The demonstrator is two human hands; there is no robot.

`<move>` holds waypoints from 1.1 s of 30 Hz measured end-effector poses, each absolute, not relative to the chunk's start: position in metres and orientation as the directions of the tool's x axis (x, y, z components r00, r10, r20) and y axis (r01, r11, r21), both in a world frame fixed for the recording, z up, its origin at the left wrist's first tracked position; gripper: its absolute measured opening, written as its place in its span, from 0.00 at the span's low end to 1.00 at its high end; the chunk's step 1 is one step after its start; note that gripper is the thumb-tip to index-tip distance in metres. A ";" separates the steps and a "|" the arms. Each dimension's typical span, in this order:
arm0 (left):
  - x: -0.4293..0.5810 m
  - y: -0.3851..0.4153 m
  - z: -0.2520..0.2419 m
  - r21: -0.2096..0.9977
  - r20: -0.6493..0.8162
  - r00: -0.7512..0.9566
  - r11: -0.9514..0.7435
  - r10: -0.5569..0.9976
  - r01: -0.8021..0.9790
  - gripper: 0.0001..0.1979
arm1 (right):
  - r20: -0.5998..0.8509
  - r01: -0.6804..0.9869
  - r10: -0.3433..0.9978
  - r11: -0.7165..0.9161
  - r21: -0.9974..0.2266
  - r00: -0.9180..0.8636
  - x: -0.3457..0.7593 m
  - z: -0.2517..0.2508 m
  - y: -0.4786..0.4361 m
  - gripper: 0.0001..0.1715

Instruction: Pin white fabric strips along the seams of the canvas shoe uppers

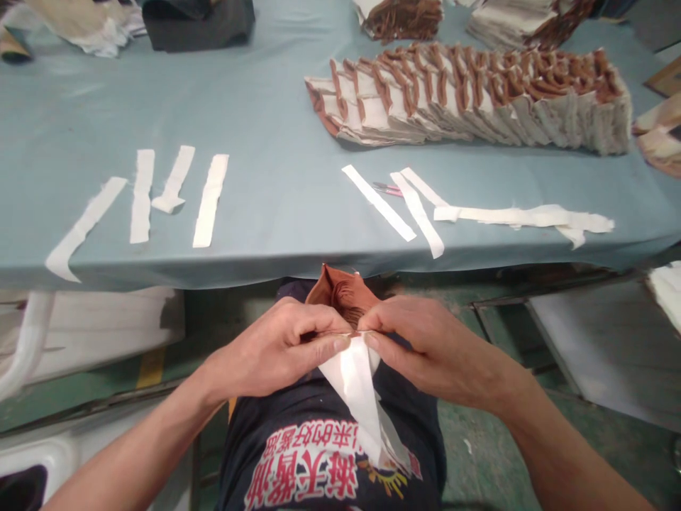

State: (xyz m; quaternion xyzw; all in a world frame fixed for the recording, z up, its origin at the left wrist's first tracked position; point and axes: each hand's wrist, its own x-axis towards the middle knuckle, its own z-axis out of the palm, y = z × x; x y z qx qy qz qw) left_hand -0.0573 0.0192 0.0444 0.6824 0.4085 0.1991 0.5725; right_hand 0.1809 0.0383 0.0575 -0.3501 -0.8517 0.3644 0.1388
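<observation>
In the head view, a brown gathered piece with pale lining (345,289) is held up in front of the dark printed apron. My left hand (290,344) pinches its near edge between thumb and fingers. Close beside it, my right hand (420,337) pinches the same edge, with only a small gap between the thumbs. From the pinched edge a white strip (359,387) hangs down over the apron, its lower end loose and frayed. The inside of the brown piece shows many fine folds. Both hands partly cover the edge.
A table with a blue-green cover (266,128) stands ahead. Loose white strips (211,201) lie left and right on it, near a small pink-handled tool (388,189). Behind lies a long row of stacked brown-and-white pieces (479,99). A dark folded item (199,25) sits back left.
</observation>
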 end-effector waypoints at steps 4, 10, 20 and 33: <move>-0.053 0.019 0.055 0.932 -0.126 0.590 -0.108 0.798 0.345 0.15 | -0.151 0.544 0.698 0.383 -0.746 -0.699 0.179 0.070 0.044 0.07; -0.050 0.020 0.057 0.948 -0.085 0.561 -0.107 0.823 0.301 0.11 | -0.162 0.579 0.716 0.387 -0.718 -0.679 0.173 0.068 0.049 0.10; -0.058 0.007 0.039 0.883 0.134 0.569 -0.359 0.811 0.303 0.08 | -0.274 0.466 0.686 0.107 -0.878 -0.674 0.173 0.063 0.046 0.12; -0.059 0.004 0.029 0.700 0.387 0.568 -0.632 0.726 0.331 0.07 | -0.140 0.344 0.675 0.178 -0.922 -0.724 0.173 0.048 0.042 0.21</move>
